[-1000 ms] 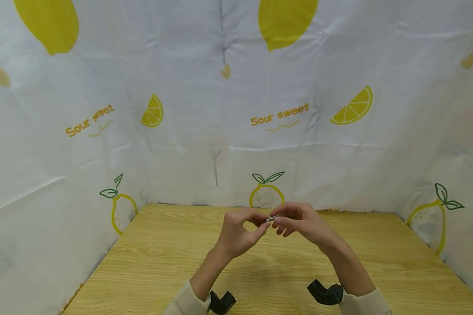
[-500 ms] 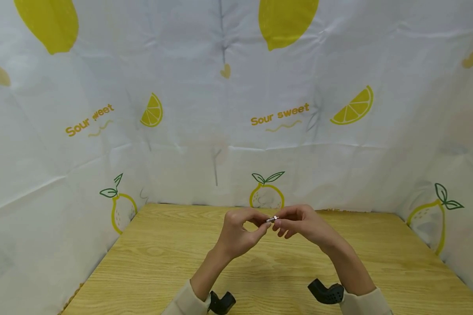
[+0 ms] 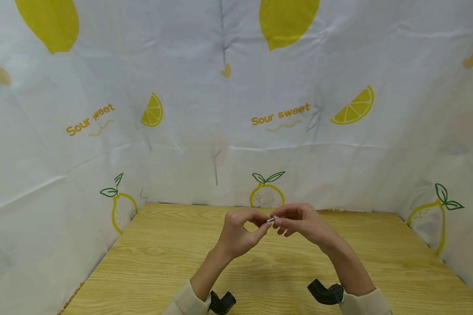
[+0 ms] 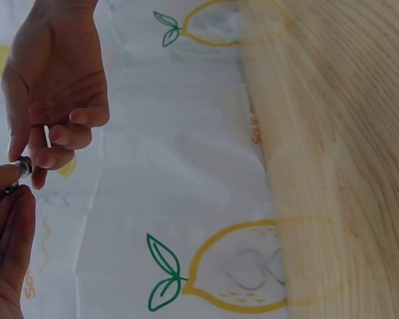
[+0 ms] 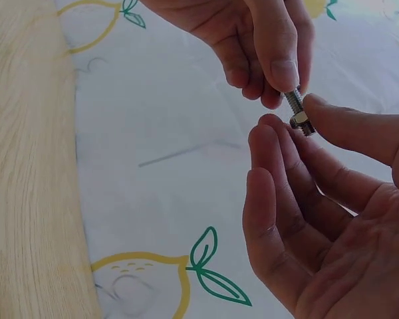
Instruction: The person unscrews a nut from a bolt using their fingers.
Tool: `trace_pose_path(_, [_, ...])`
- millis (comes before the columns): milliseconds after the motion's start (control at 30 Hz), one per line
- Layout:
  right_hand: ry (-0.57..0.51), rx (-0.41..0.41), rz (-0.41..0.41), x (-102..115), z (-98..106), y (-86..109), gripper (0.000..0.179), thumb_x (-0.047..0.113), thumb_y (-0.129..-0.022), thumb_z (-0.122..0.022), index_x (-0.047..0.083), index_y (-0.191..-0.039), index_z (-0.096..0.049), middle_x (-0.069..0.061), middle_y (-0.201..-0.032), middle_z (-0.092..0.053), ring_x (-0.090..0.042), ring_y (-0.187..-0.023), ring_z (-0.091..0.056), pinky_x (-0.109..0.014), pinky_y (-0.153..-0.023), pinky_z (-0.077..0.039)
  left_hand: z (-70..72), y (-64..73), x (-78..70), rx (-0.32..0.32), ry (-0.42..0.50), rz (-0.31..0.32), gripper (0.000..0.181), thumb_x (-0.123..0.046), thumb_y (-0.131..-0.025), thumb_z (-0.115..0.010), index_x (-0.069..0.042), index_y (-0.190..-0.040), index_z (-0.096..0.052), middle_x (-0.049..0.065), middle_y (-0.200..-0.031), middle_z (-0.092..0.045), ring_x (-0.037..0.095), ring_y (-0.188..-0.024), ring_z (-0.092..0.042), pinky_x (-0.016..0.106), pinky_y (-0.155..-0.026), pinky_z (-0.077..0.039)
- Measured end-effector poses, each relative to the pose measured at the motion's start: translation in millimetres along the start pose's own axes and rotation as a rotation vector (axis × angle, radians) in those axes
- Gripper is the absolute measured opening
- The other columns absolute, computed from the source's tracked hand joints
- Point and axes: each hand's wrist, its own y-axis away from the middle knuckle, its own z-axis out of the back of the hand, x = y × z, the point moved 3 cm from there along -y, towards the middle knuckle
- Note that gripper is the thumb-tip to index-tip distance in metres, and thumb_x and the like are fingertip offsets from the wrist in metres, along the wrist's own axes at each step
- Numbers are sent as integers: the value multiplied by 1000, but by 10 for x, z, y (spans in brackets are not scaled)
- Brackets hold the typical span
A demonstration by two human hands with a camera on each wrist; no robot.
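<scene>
A small silver bolt [image 5: 292, 100] with a hex nut [image 5: 299, 119] on its thread shows best in the right wrist view. My left hand [image 3: 238, 232] pinches one end of the bolt between thumb and forefinger, which cover that end. From the other side my right hand [image 3: 305, 224] has its thumb and forefinger at the nut, near the free end of the thread. The other right fingers [image 5: 272, 193] are bent loosely beneath. Both hands meet in the air over the table, and in the left wrist view the fingers hide most of the bolt.
A wood-grain table [image 3: 161, 258] spreads below the hands. White sheeting [image 3: 189, 109] printed with lemons hangs behind it and along both sides. Black curved wrist mounts [image 3: 325, 293] sit at the sleeve cuffs.
The left hand stays put with the bolt. My right thumb and forefinger shift slightly at the nut: half a second ago they showed more of it, and now they cover it more.
</scene>
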Motion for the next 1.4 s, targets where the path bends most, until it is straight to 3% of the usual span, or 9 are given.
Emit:
trace_pose_path(267, [22,12,-8,-23,1,-16,30,19,-104,-63,-5,-120,-68,-5,-96,-74,-18,-86,-73,-38,-77,-64,7,-5,-6,0,-9,6,10,0,-85,-80,-7,-93,-79,4,-82,-79,7,-69,-74,11,-67,-57])
trace_pose_path(600, [3,10,47,-30,9,-21,30,15,-104,-62,-7,-124,-65,0,-97,-74,-21,-87,-74,-36,-76,-64,4,-14,-12,6,-16,-1,10,0,-86,-80,-6,-94,-79,3,-83,-79,7,-70,-74,11,-69,-58])
trace_pose_path(867, [38,7,23,-29,19,-10,30,16,-103,-64,-8,-120,-67,4,-94,-74,-20,-85,-73,-34,-75,-63,-2,-10,-1,5,-19,-3,12,1,-85,-80,-7,-94,-79,3,-83,-79,7,-70,-74,11,-69,-58])
trace_pose_path(1400, [30,-15,5,-41,16,-14,30,19,-104,-62,-6,-121,-68,-4,-97,-74,-18,-85,-74,-36,-77,-64,-4,-12,-16,-7,-3,6,9,0,-86,-80,-5,-93,-79,4,-83,-79,8,-70,-74,12,-68,-58])
